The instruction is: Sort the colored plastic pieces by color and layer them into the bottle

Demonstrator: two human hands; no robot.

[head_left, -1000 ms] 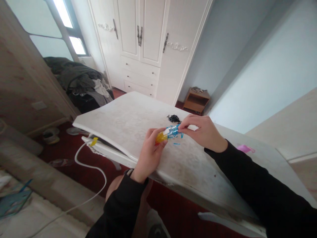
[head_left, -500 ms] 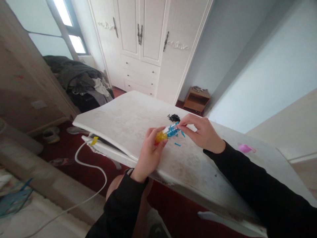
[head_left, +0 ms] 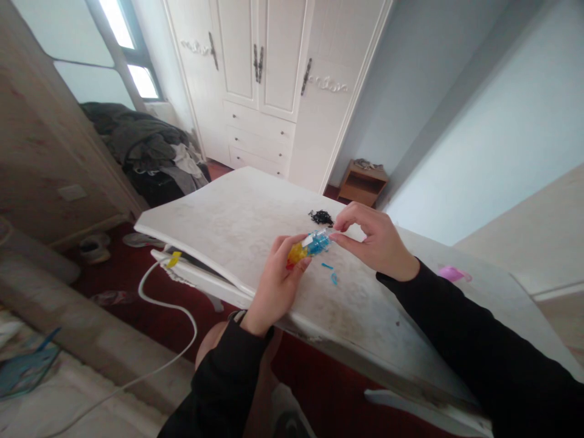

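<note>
My left hand (head_left: 277,285) is wrapped round a clear plastic container of small rubber bands (head_left: 316,243), coloured blue, yellow and red, tilted above the table. A white label shows on its upper side. Thumb and index finger of my right hand (head_left: 371,240) pinch together at the container's blue end; whatever they grip is too small to make out. Below the container, a short blue band (head_left: 327,266) and a looped blue band (head_left: 334,278) lie on the table. A pile of black bands (head_left: 321,217) rests just beyond my hands.
The worn white table (head_left: 205,213) has a raised, gaping panel at its left front edge. A pink object (head_left: 452,273) lies to the right. A white cable (head_left: 194,322) hangs at the left. Behind stand a white wardrobe (head_left: 260,128) and a small wooden cabinet (head_left: 362,182).
A blue loop that hung by the container's end now lies on the table nearer to me. My right hand has shifted slightly right, and the container has moved a little with my left hand.
</note>
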